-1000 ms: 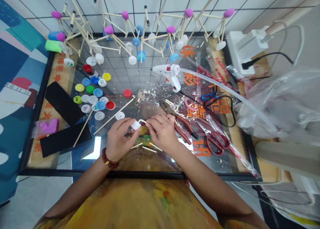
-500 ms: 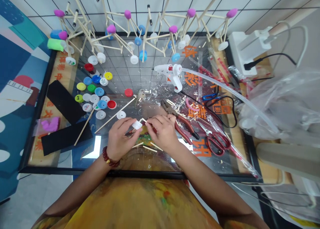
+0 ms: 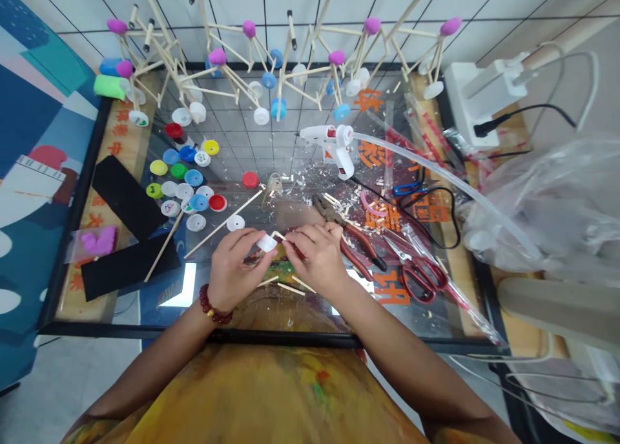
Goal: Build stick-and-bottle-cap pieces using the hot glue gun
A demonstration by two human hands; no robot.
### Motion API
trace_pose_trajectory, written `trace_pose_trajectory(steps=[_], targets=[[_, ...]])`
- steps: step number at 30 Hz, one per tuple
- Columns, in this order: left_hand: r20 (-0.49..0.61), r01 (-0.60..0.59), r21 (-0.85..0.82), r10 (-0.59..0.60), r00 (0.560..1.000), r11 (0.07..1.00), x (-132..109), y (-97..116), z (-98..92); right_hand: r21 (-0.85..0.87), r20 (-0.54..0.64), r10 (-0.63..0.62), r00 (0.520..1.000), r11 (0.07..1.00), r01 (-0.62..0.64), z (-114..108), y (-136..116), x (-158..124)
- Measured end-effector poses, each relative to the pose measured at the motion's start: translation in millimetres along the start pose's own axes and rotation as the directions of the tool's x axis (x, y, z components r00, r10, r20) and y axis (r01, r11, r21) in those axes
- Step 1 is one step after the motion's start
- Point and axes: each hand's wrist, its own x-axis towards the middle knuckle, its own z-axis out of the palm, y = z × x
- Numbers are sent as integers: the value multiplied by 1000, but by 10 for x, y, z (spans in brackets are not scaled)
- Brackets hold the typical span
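Note:
My left hand point(image 3: 235, 269) pinches a white bottle cap point(image 3: 267, 242) between thumb and fingers, just above the glass table point(image 3: 271, 153). My right hand point(image 3: 314, 258) is closed on a short wooden stick point(image 3: 278, 235) whose tip meets the cap. Both hands hover over the table's near middle. A few loose sticks point(image 3: 290, 287) lie under them. Red-handled pliers point(image 3: 351, 231) lie just right of my right hand.
Coloured bottle caps point(image 3: 186, 179) are scattered at left beside black foam strips point(image 3: 126, 198). A stick frame with purple knobs and cap feet point(image 3: 271, 69) stands at the back. A white glue gun point(image 3: 329, 140), red scissors point(image 3: 419, 273), a power strip point(image 3: 477, 95) and plastic bags point(image 3: 547, 198) sit right.
The hands have barely shifted, moving slightly right in the view with the cap and stick still together. The view itself has drifted a little.

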Motion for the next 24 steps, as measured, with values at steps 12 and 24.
trace_pose_trajectory(steps=[12, 24], targets=[[-8, -22, -6, 22, 1000, 1000, 13, -6, -12, -14, -21, -9, 1000, 1000, 9, 3, -3, 2], [-4, -21, -4, 21, 1000, 1000, 24, 4, -10, 4, 11, 20, 1000, 1000, -20, 0, -6, -1]])
